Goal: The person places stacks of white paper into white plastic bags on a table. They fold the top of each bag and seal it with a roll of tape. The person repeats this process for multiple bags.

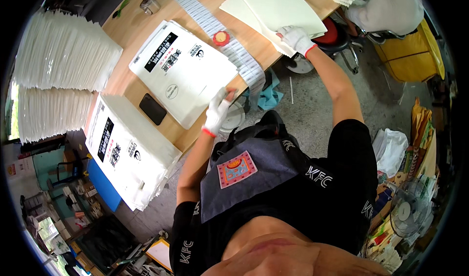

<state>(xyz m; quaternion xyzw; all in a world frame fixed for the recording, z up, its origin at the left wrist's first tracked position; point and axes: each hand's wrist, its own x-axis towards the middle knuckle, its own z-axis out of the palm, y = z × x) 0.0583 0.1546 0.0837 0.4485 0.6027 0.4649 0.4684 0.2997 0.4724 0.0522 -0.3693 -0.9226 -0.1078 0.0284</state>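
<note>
My left hand (218, 112), in a white glove with bare fingertips, is at the table's front edge, by the near corner of a stack of white printed paper packs (195, 90). Its fingers are apart and I see nothing held in them. Out to the right, my right hand (295, 38), gloved the same way with a red cuff, has its fingers closed at the near edge of some cream paper sheets (281, 7). These sheets lie fanned, and part of the lower ones slants out under my hand. The hand hides where its fingertips meet the paper.
A printed measuring strip (195, 14) crosses the wooden table, bearing a red flower-shaped object (221, 38). A black phone (153, 109) lies between the packs and another printed stack (132, 149). Tall paper piles (63, 51) stand left. A co-worker's gloved arm (391, 10) and stool (337, 34) are right.
</note>
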